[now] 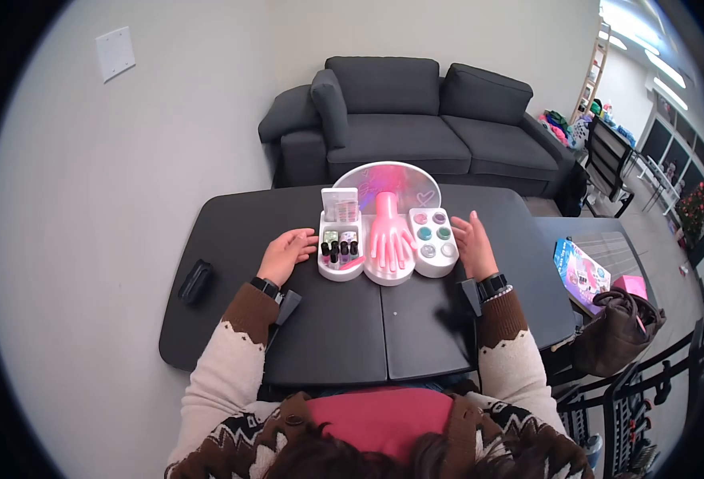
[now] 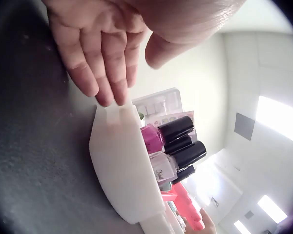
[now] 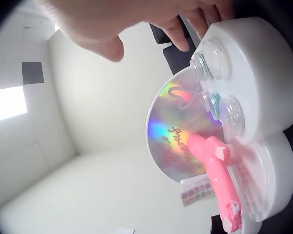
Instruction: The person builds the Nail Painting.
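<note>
A white toy nail-polish stand (image 1: 389, 275) is set on the dark table, with a pink model hand (image 1: 387, 235) in its middle and a shiny rounded back panel (image 1: 416, 188) behind. Its left section holds several black-capped nail polish bottles (image 2: 178, 127) and a clear case (image 1: 340, 204). Small glitter pots (image 3: 233, 115) fill the right section. My left hand (image 1: 288, 254) is beside the left section, relaxed fingers reaching its white wall in the left wrist view. On the other side, my right hand (image 1: 474, 246) has its loosely extended fingers at the right section's edge. Neither hand grips anything.
A black case (image 1: 197, 283) lies at the table's left (image 1: 232, 231). To the right, a side table bears a colourful box (image 1: 582, 275), a pink box (image 1: 630, 286) and a brown bag (image 1: 619, 331). A grey sofa (image 1: 400, 136) stands behind.
</note>
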The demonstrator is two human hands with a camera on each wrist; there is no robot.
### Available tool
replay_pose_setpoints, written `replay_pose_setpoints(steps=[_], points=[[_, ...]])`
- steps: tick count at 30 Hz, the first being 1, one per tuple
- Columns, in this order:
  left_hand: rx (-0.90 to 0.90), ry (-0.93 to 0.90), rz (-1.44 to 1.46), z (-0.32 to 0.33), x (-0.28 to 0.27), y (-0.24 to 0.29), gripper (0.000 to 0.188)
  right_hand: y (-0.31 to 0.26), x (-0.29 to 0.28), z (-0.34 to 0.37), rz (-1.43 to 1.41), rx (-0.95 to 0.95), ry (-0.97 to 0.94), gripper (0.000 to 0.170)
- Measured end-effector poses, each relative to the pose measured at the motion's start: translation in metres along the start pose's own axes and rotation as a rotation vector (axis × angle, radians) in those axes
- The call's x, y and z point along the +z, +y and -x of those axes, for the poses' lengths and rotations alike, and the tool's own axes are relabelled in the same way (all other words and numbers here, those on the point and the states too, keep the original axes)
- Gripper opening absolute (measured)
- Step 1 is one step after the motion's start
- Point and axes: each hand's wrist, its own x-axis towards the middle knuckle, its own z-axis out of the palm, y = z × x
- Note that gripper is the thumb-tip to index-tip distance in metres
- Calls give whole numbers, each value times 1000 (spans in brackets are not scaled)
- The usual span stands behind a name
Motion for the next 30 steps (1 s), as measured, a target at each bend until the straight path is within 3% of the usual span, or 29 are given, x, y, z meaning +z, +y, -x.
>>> replay_pose_setpoints(steps=[2, 3, 6, 7, 11, 21, 30], points=[[-19, 48, 79, -2, -3, -1, 50, -1, 0, 2, -9, -68, 233, 86], [9, 134, 75, 0, -1, -1, 49, 6, -7, -5, 13, -128, 331, 71], [-19, 238, 85, 2, -15, -5, 49, 17, -25, -8, -65, -150, 324, 58], [-14, 329, 135, 5, -12, -2, 50, 12, -13, -3, -148, -161, 414, 49], [9, 445, 136, 1, -25, -6, 53, 11, -13, 1, -168, -214, 421, 50], [20, 457, 153, 1, -30, -6, 52, 10, -10, 4, -83, -208, 480, 50], [65, 465, -53, 9, -18, -11, 54, 29, -18, -2, 44, -209, 391, 51]])
